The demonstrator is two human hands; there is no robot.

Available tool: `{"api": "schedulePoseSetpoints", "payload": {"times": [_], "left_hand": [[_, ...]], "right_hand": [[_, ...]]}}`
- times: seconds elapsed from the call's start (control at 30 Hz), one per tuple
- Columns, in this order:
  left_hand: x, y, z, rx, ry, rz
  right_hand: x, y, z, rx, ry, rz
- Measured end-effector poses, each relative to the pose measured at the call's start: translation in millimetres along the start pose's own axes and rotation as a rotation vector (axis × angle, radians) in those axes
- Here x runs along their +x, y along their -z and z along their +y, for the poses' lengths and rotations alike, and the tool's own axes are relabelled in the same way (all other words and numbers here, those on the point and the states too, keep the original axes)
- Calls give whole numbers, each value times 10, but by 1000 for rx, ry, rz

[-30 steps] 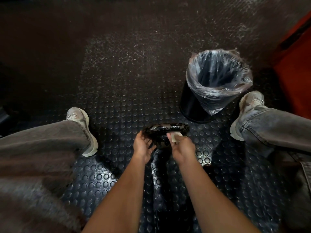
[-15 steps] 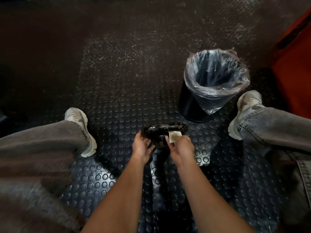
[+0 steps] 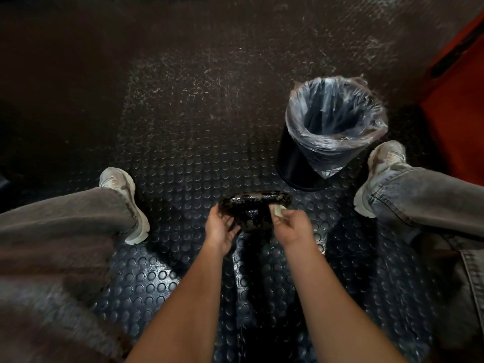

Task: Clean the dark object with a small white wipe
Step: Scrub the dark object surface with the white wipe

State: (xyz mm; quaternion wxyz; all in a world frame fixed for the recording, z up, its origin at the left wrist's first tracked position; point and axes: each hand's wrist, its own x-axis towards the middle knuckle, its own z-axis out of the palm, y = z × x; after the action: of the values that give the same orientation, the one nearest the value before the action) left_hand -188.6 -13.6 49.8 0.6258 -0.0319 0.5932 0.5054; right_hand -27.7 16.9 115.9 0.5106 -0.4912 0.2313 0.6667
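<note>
A dark, glossy, bowl-shaped object with a flat speckled rim is held above the studded floor, between my knees. My left hand cups its left underside, fingers curled against it. My right hand pinches a small white wipe and presses it against the object's right side, just under the rim. The object's lower part is hidden in shadow between my hands.
A black bin lined with a clear plastic bag stands on the floor beyond and to the right. My legs in grey jeans and pale shoes flank the hands. An orange-red surface lies at the far right.
The wipe in my right hand has shifted slightly to the right along the object's side. My left hand keeps its hold on the left underside.
</note>
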Motion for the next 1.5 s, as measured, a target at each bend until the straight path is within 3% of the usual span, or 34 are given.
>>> {"api": "schedulePoseSetpoints", "payload": {"times": [0.07,0.2,0.27,0.37,0.43,0.5,0.53,0.57,0.7,0.9,1.03,1.27,1.5], "left_hand": [[-12,-10,0,2,3,0],[-31,-17,5,-12,13,-3],[-25,-23,4,-14,10,-1],[-33,-33,2,-20,12,4],[-18,-24,-12,-18,13,0],[3,-5,-16,-5,11,1],[5,0,-13,-1,9,6],[11,1,-12,0,8,11],[-37,-31,-5,3,6,11],[-47,-48,10,-5,12,12],[-40,-32,8,-1,11,1],[-31,-23,-3,12,11,-6],[-36,-35,-6,11,6,-1]], "right_hand": [[-47,-66,130,46,63,40],[-131,7,249,-119,123,7],[-19,6,145,-95,68,5],[214,60,35,14,-44,140],[314,128,-65,269,-197,125],[229,99,-51,184,-110,125],[223,62,-7,255,-131,56],[187,18,2,102,10,48],[-32,-49,258,-136,138,53],[-8,-24,249,-252,213,19],[309,35,101,-27,78,54],[290,59,-82,-188,2,191],[99,-11,-66,-99,16,58]]}}
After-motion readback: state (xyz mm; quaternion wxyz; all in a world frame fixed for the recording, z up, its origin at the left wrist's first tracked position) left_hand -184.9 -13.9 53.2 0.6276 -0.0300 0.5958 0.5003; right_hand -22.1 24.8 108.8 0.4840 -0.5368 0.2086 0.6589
